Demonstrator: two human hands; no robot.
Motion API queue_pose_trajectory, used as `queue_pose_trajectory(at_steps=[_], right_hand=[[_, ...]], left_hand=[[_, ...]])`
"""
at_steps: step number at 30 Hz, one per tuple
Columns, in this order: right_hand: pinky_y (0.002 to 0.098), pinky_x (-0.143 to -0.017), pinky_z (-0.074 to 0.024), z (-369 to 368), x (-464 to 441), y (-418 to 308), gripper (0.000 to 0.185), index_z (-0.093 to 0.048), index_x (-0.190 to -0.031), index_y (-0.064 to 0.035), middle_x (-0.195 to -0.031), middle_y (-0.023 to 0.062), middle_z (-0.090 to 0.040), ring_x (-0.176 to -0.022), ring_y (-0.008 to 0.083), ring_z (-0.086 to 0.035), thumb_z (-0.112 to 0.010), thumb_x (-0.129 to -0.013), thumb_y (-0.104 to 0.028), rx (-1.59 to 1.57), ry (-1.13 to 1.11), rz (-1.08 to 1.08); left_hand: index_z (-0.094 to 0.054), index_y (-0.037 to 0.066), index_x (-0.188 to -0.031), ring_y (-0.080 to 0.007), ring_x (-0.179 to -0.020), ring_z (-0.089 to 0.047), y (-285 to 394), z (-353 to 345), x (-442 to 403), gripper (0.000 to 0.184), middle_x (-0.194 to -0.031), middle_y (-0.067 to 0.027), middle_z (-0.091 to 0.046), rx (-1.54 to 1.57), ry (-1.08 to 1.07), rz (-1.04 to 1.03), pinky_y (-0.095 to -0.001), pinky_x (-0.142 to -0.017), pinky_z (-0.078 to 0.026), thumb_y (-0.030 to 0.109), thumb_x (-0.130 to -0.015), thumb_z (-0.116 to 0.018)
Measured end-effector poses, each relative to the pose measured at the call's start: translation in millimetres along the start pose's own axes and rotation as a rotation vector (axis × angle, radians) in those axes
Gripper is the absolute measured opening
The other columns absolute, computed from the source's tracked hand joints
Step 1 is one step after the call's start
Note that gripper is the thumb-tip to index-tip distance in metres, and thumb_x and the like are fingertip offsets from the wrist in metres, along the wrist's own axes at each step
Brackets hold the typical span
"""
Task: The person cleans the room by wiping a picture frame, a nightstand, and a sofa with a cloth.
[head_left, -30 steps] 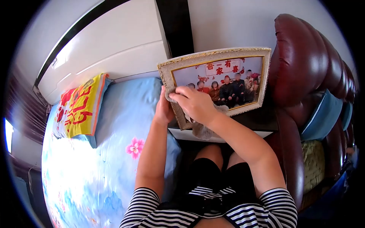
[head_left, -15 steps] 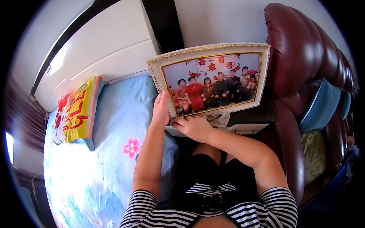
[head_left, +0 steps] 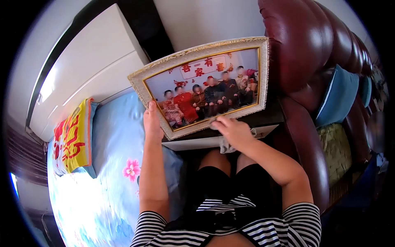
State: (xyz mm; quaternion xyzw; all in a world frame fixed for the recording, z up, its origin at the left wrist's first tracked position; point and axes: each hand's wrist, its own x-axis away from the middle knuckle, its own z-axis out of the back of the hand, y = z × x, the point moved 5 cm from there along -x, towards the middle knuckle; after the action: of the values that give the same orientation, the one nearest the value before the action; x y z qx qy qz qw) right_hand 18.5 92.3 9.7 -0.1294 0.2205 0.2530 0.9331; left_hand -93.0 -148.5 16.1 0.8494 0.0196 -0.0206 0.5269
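A framed group photo (head_left: pixel 210 88) with a cream and gold border stands tilted above a low cabinet. My left hand (head_left: pixel 153 122) grips the frame's left edge, its thumb on the front of the border. Against the lower border, near its middle, my right hand (head_left: pixel 233 131) presses a greyish cloth (head_left: pixel 226 146), which hangs down below the fingers.
To the left lies a bed (head_left: pixel 111 136) with a yellow and red pillow (head_left: pixel 73 140). A dark red leather sofa (head_left: pixel 304 131) with a blue cushion (head_left: pixel 337 96) stands at the right. The cabinet (head_left: pixel 193 143) with a white front is beneath the frame.
My right hand has moved with the cloth from the frame's left side, down to the lower-left corner and then right along the bottom border. The frame and my left hand appear further left in view.
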Motion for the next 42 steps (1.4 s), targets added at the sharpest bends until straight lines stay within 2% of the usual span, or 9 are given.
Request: queue_pose_trajectory(at_steps=[11,18,24,30,32,34,36,37,42], right_hand=[[0.0356,-0.067,-0.0501,56.4,65.6,110.8,0.024,-0.063,-0.099,-0.015,-0.102,0.0016,-0.058,-0.084,0.0245,-0.061,-0.054,-0.079,-0.006,0.038,0.187,-0.53],[0.0401,-0.07,-0.0487,72.0,70.6,141.7,0.024,-0.061,-0.1,-0.0135,-0.097,0.0111,-0.055,-0.085,0.0305,-0.06,-0.055,-0.078,-0.005,0.127,-0.032,-0.814],[0.0361,-0.074,-0.0481,168.8,11.9,112.0,0.023,-0.057,-0.105,-0.0096,-0.103,0.0094,-0.057,-0.087,0.0301,-0.06,-0.057,-0.082,-0.01,-0.1,0.586,-0.491],[0.035,-0.079,-0.047,107.1,38.4,149.3,0.025,-0.058,-0.106,-0.0079,-0.104,0.0129,-0.057,-0.094,0.0308,-0.058,-0.058,-0.081,-0.009,-0.245,0.562,-0.541],[0.0363,-0.075,-0.0485,76.9,46.9,150.4,0.024,-0.058,-0.105,-0.0097,-0.102,0.0104,-0.058,-0.088,0.0306,-0.06,-0.058,-0.081,-0.011,-0.229,0.469,-0.558],[0.0371,-0.072,-0.049,60.3,53.0,145.5,0.023,-0.058,-0.104,-0.0119,-0.101,0.0072,-0.058,-0.085,0.0298,-0.06,-0.058,-0.081,-0.012,-0.176,0.405,-0.59],[0.0376,-0.069,-0.0494,53.4,53.3,145.3,0.022,-0.059,-0.104,-0.0137,-0.1,0.005,-0.058,-0.081,0.0291,-0.061,-0.057,-0.082,-0.013,-0.131,0.395,-0.574],[0.0377,-0.068,-0.0495,53.1,52.2,143.7,0.022,-0.059,-0.104,-0.014,-0.1,0.0048,-0.058,-0.081,0.0288,-0.061,-0.057,-0.082,-0.013,-0.108,0.397,-0.585],[0.0375,-0.066,-0.0498,53.4,51.2,140.2,0.022,-0.059,-0.105,-0.0147,-0.1,0.0043,-0.058,-0.079,0.0283,-0.062,-0.056,-0.083,-0.013,-0.069,0.397,-0.588]], left_hand=[[-0.056,0.004,-0.097,-0.0171,-0.072,-0.059,-18.1,33.4,-18.5,0.037,-0.088,-0.007,-0.061,-0.084,0.086,0.018,-0.0324,-0.062,-0.051,0.039,-0.09,-0.052],[-0.055,0.002,-0.1,-0.018,-0.08,-0.06,2.5,-0.7,6.6,0.038,-0.094,-0.0077,-0.06,-0.044,0.104,-0.118,-0.0335,-0.071,-0.051,0.04,-0.09,-0.054],[-0.053,0.003,-0.102,-0.0201,-0.082,-0.061,-4.5,8.2,-3.3,0.04,-0.096,-0.0092,-0.061,0.019,0.016,-0.071,-0.0333,-0.069,-0.051,0.041,-0.089,-0.055],[-0.047,0.002,-0.113,-0.0239,-0.068,-0.061,46.4,15.1,2.9,0.056,-0.092,-0.0131,-0.062,0.046,-0.055,-0.153,-0.0362,-0.05,-0.052,0.05,-0.087,-0.054],[-0.047,0.004,-0.116,-0.0256,-0.062,-0.06,88.2,5.5,12.5,0.058,-0.094,-0.0136,-0.061,0.123,0.186,-0.229,-0.0366,-0.046,-0.051,0.055,-0.086,-0.05],[-0.046,0.008,-0.118,-0.0258,-0.069,-0.06,119.6,59.9,-16.1,0.058,-0.1,-0.0119,-0.059,0.143,-0.162,-0.302,-0.0349,-0.051,-0.052,0.057,-0.087,-0.047],[-0.045,0.011,-0.12,-0.0245,-0.078,-0.06,155.9,63.6,-10.0,0.056,-0.104,-0.0085,-0.058,0.056,0.242,-0.413,-0.0367,-0.06,-0.053,0.057,-0.088,-0.044],[-0.043,0.011,-0.125,-0.0254,-0.098,-0.056,172.0,57.7,-7.1,0.056,-0.113,-0.0087,-0.056,0.06,0.116,-0.462,-0.0418,-0.08,-0.05,0.055,-0.09,-0.042],[-0.039,0.01,-0.133,-0.0292,-0.123,-0.04,190.4,61.3,-0.4,0.062,-0.134,-0.0109,-0.042,0.101,0.411,-0.539,-0.0479,-0.103,-0.032,0.055,-0.091,-0.038]])
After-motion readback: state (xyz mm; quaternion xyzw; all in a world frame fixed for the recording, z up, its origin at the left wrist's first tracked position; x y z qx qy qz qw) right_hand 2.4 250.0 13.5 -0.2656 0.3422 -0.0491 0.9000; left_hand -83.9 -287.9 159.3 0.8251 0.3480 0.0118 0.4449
